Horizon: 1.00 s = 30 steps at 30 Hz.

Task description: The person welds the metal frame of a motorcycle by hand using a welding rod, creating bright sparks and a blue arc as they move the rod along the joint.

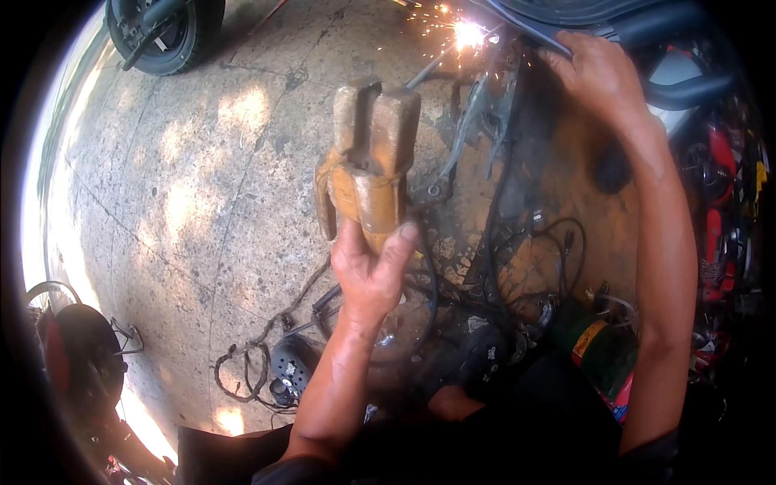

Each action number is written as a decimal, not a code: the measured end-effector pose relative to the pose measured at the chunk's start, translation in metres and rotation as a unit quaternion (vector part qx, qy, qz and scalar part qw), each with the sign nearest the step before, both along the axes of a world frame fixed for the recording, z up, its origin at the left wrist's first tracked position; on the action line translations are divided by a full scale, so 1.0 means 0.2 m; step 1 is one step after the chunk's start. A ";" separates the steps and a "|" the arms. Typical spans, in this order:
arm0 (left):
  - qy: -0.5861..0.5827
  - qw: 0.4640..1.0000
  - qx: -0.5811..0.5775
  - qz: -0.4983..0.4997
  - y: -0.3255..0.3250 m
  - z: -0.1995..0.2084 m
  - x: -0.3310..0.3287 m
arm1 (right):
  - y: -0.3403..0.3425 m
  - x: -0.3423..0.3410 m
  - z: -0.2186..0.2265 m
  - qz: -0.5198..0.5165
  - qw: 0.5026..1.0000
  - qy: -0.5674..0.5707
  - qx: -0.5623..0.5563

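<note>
Welding looks in hand: the left hand (370, 271) grips the holder (368, 190) at twelve o'clock, its rod (428, 68) reaching the arc (469, 35) at one; the right hand (600, 79), at two, pinches a bar (531, 29). The next move likely calls for steadiness.

Two hands are in view, one left hand (372, 273) and one right hand (600, 77). There is one electrode holder (380, 192), one thin rod (430, 69), one metal bar (529, 29), one clamp (467, 121), two dark shoes (291, 365) (the second (485, 347) partly shadowed) and, at upper left, one wheel (174, 40). The cables (490, 234) tangle beyond counting.
</note>
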<state>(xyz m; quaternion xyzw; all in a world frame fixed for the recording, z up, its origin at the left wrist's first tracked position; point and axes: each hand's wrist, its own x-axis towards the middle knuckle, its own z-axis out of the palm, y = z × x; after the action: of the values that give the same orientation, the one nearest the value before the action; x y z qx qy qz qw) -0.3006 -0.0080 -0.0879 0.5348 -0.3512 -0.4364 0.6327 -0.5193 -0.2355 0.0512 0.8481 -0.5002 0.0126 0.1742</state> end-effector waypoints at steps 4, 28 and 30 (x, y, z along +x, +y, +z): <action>-0.003 1.000 0.019 0.000 0.00 0.00 0.01 | -0.03 -0.08 -0.04 0.074 0.997 -0.020 -0.030; 0.009 1.000 0.020 -0.001 0.02 -0.02 0.00 | 0.01 -0.01 -0.01 0.017 1.000 -0.013 -0.005; 0.020 1.000 0.009 0.002 0.02 -0.03 0.00 | 0.01 0.00 -0.01 0.016 1.000 -0.018 -0.008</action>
<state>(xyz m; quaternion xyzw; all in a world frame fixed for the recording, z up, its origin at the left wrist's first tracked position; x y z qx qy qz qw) -0.3009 -0.0036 -0.0942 0.5320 -0.3340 -0.4488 0.6356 -0.5200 -0.2327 0.0499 0.8543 -0.4895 0.0344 0.1715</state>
